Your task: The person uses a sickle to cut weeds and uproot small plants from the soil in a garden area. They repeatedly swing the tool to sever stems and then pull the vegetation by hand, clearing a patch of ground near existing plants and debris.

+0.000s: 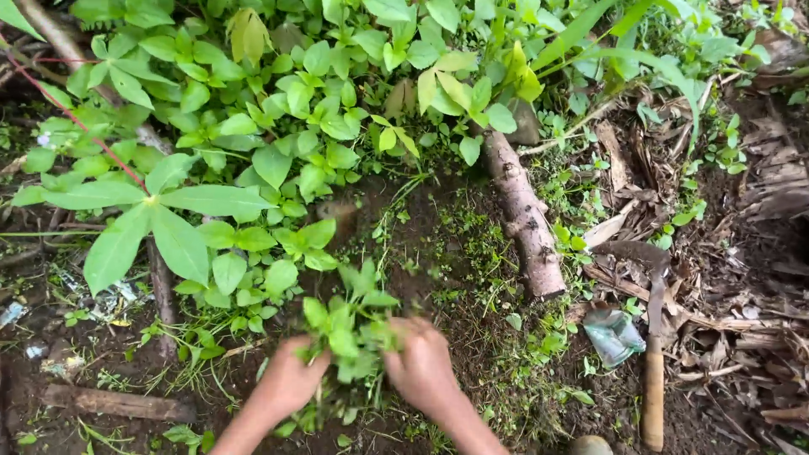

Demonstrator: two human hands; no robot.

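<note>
Near edge: left hand point(289, 381) and right hand point(419, 364) both clenched on leafy weed clump point(350, 324) between them, grip low at stems, seemingly for purchase close to soil point(438, 244). Right, near: wooden-handled hoe point(653, 354) lies flat on dry leaf litter, beside crumpled plastic wrapper point(613, 335). Middle: cut log point(524, 215) lies slanted on bare earth. Far: dense green foliage point(278, 109).

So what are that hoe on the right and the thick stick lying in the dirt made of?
The hoe: its handle looks like bare, pale, worn wood; the dark, dull blade seems to be metal, maybe rusty or soiled. The stick looks like a cut woody stem, with rough, mottled brown bark, knobbly bumps and a sawn lower end.
</note>
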